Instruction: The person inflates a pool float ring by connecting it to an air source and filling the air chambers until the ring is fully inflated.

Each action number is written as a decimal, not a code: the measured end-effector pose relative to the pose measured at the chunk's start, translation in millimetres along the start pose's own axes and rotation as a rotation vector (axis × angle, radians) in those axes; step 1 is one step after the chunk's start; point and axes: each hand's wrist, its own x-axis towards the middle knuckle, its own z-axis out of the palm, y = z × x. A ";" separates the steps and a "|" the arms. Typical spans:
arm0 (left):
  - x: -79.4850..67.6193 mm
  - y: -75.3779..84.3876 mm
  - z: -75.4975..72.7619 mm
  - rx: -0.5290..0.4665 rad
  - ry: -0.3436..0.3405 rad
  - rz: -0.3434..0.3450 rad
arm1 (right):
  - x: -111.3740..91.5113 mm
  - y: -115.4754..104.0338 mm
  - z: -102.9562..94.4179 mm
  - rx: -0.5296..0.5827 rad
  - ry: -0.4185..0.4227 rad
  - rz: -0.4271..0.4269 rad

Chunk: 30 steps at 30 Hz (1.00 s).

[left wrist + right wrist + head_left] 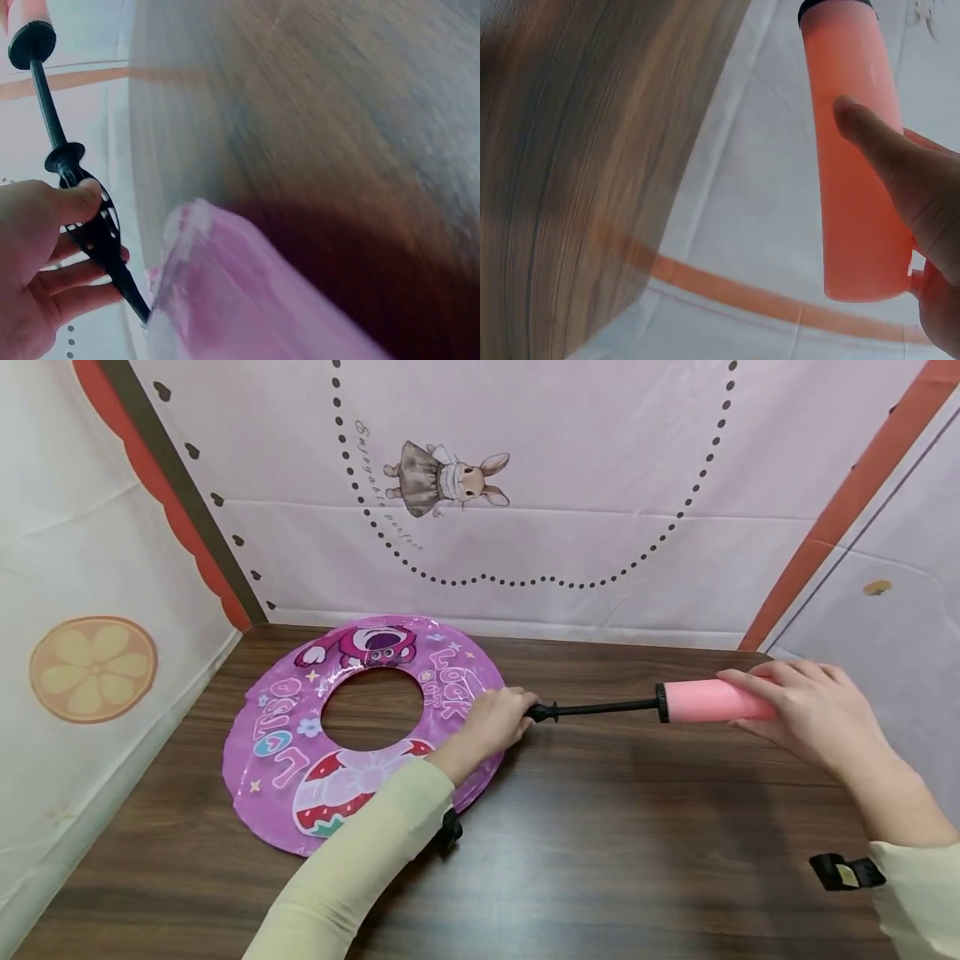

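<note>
Pale sheets (600, 460), one printed with a rabbit (442, 481), back and flank a brown wood-grain table (600, 860).

In the head view the left forearm in its pale sleeve (341, 877) enters at the bottom, left of centre, and slants up and right to the left hand (495, 718), knuckles up and fingers bent in a grip near the middle. At the right edge the right forearm (903, 797) rises leftward to the right hand (817, 714), its back upward, thumb and fingers gripping. The left wrist view has the left thumb (79, 201) above partly spread fingers (82, 300) at lower left; the right wrist view, the right thumb (874, 139) angled toward the upper left.
</note>
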 end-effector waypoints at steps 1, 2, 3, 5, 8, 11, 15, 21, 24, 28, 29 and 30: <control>0.0 0.4 -0.6 -0.001 0.002 0.008 | 4.6 -4.9 2.7 0.000 0.008 -0.023; 0.0 0.9 -1.1 0.000 0.005 0.015 | 10.5 -11.2 6.3 -0.007 0.019 -0.049; 0.1 1.4 -1.6 0.002 0.011 0.020 | 17.4 -18.8 10.4 -0.011 0.035 -0.075; 0.1 2.7 -2.2 -0.005 0.017 0.027 | 32.0 -35.4 19.3 -0.026 0.066 -0.123; -0.8 3.6 -1.4 -0.007 0.030 0.024 | 49.5 -57.3 31.0 -0.061 0.089 -0.158; -2.5 3.6 0.0 -0.018 0.041 0.015 | 58.2 -71.6 38.7 -0.065 0.070 -0.159; -2.3 2.4 1.4 -0.042 0.057 0.017 | 60.0 -77.6 46.1 -0.065 0.067 -0.158; -1.0 2.1 -2.6 -0.064 0.034 0.018 | 50.9 -66.2 39.9 -0.059 0.073 -0.150; -1.1 2.2 -4.1 -0.061 0.020 0.019 | 41.9 -55.2 32.1 -0.044 0.067 -0.140; -1.4 1.9 -4.5 -0.047 0.017 0.024 | 27.1 -37.5 17.2 -0.010 0.037 -0.099; -1.6 1.6 -4.5 -0.046 0.018 0.024 | 23.1 -32.4 12.4 -0.004 0.027 -0.081; -1.8 1.3 -4.4 -0.044 0.021 0.024 | 19.1 -27.4 6.8 0.002 0.015 -0.059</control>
